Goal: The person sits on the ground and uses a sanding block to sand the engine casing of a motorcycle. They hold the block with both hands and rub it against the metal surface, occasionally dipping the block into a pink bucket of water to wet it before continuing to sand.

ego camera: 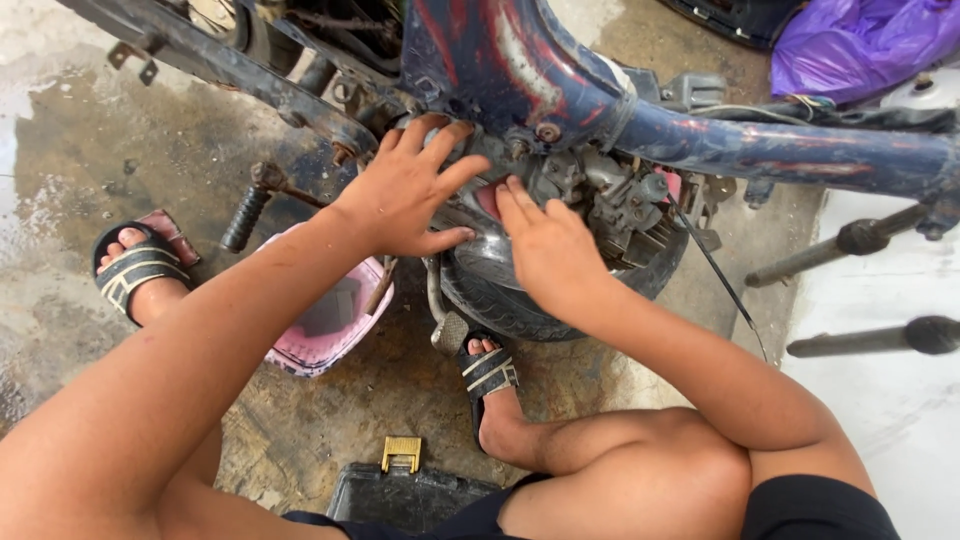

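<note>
A stripped motorbike with a worn dark blue frame (560, 80) stands in front of me. My left hand (405, 190) lies spread on the engine just under the frame, fingers apart. My right hand (545, 245) reaches in beside it, fingertips pushed against a pink piece (488, 203) between engine and black tyre (520, 300). The grey carburettor (620, 195) sits just right of my right hand. Whether either hand grips anything is hidden by the hands themselves.
A pink plastic container (330, 325) lies on the wet concrete below my left arm. A black toolbox with a brass latch (401, 455) sits near my knees. Foot pegs (245, 215) (870, 235) stick out. A purple bag (860, 45) lies at the far right.
</note>
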